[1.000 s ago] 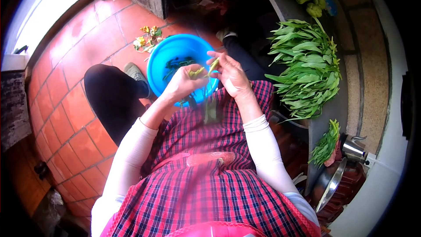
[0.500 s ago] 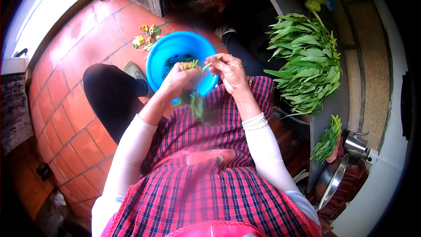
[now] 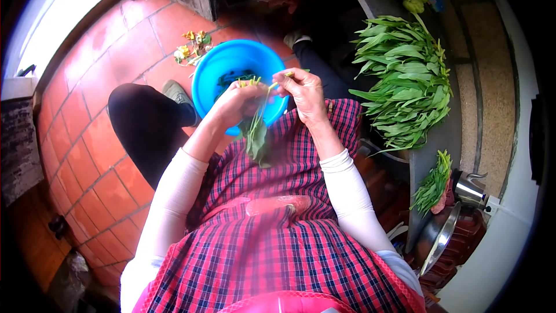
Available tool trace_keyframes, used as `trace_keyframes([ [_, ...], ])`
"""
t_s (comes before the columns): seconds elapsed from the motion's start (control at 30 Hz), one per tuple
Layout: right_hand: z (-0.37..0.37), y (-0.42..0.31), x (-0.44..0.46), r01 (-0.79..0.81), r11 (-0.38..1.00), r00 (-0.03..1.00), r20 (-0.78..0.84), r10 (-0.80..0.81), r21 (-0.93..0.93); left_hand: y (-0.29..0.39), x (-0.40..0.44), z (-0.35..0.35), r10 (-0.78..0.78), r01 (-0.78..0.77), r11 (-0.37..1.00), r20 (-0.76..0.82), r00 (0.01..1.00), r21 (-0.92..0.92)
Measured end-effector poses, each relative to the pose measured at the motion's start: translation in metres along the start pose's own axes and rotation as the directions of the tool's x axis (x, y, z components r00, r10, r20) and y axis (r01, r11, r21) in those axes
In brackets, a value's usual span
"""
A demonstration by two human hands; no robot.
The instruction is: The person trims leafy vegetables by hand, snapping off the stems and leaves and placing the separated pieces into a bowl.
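Observation:
My left hand [image 3: 233, 105] is closed around a small bunch of leafy greens [image 3: 255, 140]. Cut-looking stem ends poke out above the fist, and the leaves hang down below it. Beside it, my right hand [image 3: 307, 98] pinches one thin green stem [image 3: 273, 86] between thumb and fingertips. Both hands are over the near rim of a blue basin [image 3: 202, 72]. Dark green leaves [image 3: 234, 80] lie inside the basin, partly hidden by my left hand.
A large heap of long-leaved greens [image 3: 405, 81] lies on a dark ledge at the right. A smaller bunch [image 3: 433, 182], a metal pot [image 3: 470, 188] and a metal lid or pan [image 3: 443, 237] are nearer. Yellowed scraps [image 3: 194, 47] lie on the tiled floor [image 3: 101, 133].
Both hands stay close to where they were, with only slight shifts. The leaves hanging under my left hand are less blurred and show more clearly now.

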State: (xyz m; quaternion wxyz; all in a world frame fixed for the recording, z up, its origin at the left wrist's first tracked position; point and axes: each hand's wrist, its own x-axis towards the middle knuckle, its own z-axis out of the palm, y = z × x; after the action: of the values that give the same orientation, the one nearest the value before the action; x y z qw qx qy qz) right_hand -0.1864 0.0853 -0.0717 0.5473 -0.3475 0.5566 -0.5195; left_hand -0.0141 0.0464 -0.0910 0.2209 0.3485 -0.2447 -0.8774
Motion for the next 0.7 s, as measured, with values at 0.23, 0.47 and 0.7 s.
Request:
trace_keyframes([
  [0.23,0.007,0.007,-0.005,0.111,0.985,0.994,0.001,-0.112,-0.129,0.001,-0.001,0.002,0.102,-0.086,0.940,-0.032,0.994,0.331],
  [0.47,0.031,-0.002,-0.030,0.407,0.793,0.868,-0.079,-0.491,-0.454,-0.022,0.022,-0.019,0.298,-0.203,0.929,-0.303,0.905,0.308],
  [0.7,-0.004,0.024,0.018,0.297,0.730,0.935,0.032,-0.353,-0.616,0.015,0.014,-0.048,0.237,-0.240,0.962,-0.044,0.971,-0.128],
])
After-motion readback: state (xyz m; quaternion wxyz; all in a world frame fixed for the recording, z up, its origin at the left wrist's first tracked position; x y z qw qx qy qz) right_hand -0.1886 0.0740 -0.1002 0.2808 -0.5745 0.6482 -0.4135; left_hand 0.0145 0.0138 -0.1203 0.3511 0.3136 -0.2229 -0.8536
